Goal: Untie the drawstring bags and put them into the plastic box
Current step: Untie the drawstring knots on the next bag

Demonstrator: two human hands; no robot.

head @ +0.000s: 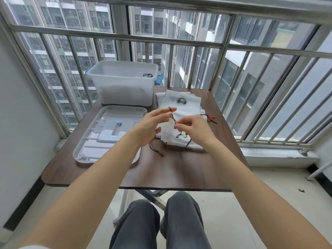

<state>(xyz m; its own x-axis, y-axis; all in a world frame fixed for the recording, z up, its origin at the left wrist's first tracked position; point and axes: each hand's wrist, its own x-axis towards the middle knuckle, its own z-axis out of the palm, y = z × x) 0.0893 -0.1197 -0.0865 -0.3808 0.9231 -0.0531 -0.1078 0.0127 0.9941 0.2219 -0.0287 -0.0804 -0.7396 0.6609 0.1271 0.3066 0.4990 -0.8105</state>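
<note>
Head view, one frame. Two bare hands raised over a dark wood-grain table (179, 169). Left hand (152, 125): fingers spread and mostly straight, a thin dark cord (172, 116) looped over one raised fingertip. Right hand (195, 128): thumb and forefinger pinching the same cord lower down, the other fingers curled under. The cord runs taut between the two hands, twisted, rope-like. Below the hands, one stack of white drawstring bags (181, 105), flat, soft, matte fabric; exact number cannot be told, several layers show at the edges. The top bag carries one dark printed logo. Loose cord ends: a dark brown bunch at the stack's near left corner, one black-and-red set at its right edge. One plastic box (124, 87), translucent white, rectangular with rounded rim, stands at the table's far left, just beside the stack; a bit of black cord shows inside near its right wall, one blue latch at each end. One lid (107, 133), clear ribbed plastic, flat, lies in front of the box, left of the bags. Two knees in grey trousers at the bottom edge. Steel railing bars and windows beyond.
</note>
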